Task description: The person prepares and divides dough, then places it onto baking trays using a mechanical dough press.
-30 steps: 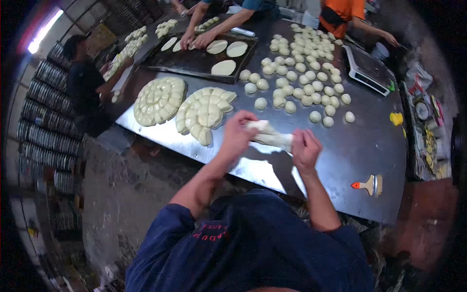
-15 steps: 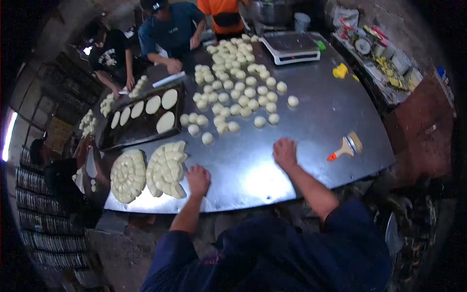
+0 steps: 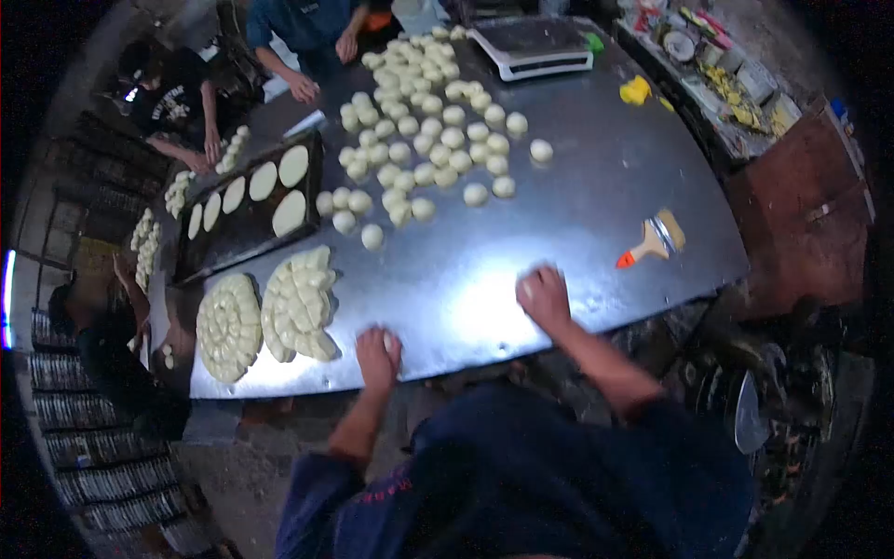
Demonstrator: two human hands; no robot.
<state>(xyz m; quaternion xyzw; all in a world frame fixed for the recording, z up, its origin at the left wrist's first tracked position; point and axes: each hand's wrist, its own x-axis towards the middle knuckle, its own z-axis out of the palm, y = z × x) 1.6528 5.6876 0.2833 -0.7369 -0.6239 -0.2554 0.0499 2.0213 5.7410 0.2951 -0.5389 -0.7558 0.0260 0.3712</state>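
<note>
My left hand (image 3: 378, 358) rests at the near edge of the metal table, fingers curled round a small dough ball (image 3: 388, 344) that peeks out at its side. Farther right, my right hand (image 3: 544, 293) is cupped on the tabletop. A pale bit of another dough ball (image 3: 528, 291) shows at its left side, the rest hidden under the fingers. Left of my left hand lie two flat rounds of joined dough pieces, a partly used one (image 3: 299, 306) and a fuller one (image 3: 229, 328). Many loose dough balls (image 3: 431, 147) are spread beyond my hands.
A dark tray (image 3: 247, 244) with flat dough discs sits at the left. At the right lies a brush (image 3: 653, 239); a scale (image 3: 533, 47) and a yellow item (image 3: 635, 90) stand farther back. Co-workers (image 3: 175, 102) handle dough across the table (image 3: 615, 177).
The view has shifted, so the table appears farther up and left. Both my hands stay on the tabletop with fingers more curled, and bits of dough now show in them.
</note>
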